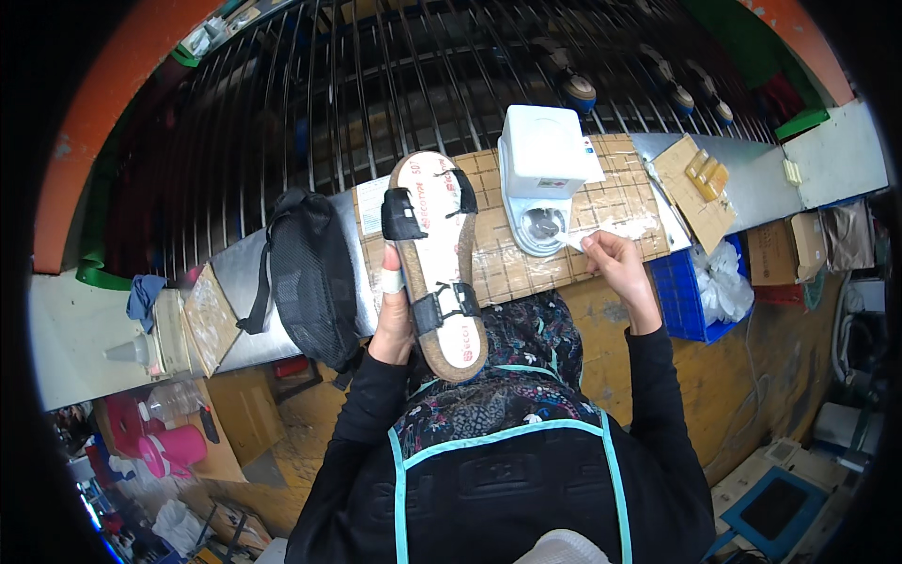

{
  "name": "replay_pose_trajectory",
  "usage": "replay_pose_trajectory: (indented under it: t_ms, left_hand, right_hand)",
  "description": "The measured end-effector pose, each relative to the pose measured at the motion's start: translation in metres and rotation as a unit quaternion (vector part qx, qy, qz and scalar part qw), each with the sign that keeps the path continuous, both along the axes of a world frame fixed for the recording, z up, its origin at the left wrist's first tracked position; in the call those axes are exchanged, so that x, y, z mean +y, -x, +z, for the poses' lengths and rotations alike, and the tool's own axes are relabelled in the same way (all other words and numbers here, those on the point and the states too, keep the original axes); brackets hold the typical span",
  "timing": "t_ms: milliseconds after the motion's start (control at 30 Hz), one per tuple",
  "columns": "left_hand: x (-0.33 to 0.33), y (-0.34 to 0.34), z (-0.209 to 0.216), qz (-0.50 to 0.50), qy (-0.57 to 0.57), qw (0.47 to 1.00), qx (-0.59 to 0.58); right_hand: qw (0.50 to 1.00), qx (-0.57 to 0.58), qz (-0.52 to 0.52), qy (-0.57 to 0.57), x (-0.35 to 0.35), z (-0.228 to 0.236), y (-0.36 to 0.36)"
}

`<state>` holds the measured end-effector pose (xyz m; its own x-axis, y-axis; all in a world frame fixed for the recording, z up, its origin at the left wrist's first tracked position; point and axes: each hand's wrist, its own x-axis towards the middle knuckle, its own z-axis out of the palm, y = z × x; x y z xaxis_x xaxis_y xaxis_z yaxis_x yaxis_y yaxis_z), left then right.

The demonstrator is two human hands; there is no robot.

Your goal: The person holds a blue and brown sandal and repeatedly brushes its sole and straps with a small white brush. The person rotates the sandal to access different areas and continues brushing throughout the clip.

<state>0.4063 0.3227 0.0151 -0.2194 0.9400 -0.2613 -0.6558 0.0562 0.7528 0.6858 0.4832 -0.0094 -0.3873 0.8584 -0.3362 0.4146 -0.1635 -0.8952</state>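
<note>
My left hand [395,315] grips a sandal [440,249] by its left side and holds it up, insole facing me. The sandal has a white footbed with red print, black straps with buckles and a cork-coloured edge. White tape wraps a finger or the thumb of this hand. My right hand [615,268] pinches a slim white piece [569,242] whose tip reaches the round cup of a white dispenser [545,150]; its exact kind is unclear. The dispenser stands on the bench, a boxy white container above its round cup.
Taped cardboard [512,263] covers the bench. A black mesh bag [315,277] lies left of the sandal. Behind runs a rack of metal bars [348,103] with several shoes at right. Yellow blocks [707,176] sit on cardboard; a blue crate [678,296] holds clear plastic bags.
</note>
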Motion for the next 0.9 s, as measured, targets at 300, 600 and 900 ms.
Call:
replay_pose_trajectory:
  t_ms: [300, 600, 900]
  left_hand:
    - [0.017, -0.015, -0.006, -0.024, -0.022, 0.991, 0.133]
    - [0.007, -0.012, 0.009, 0.025, -0.07, 0.974, 0.214]
    - [-0.005, 0.0, 0.007, 0.021, -0.058, 0.952, 0.3]
  right_hand:
    - [0.909, 0.074, -0.035, -0.409, -0.03, 0.057, 0.054]
    - [0.914, 0.113, -0.012, -0.389, -0.06, 0.079, 0.094]
    - [0.892, 0.07, 0.011, -0.446, -0.047, 0.086, 0.113]
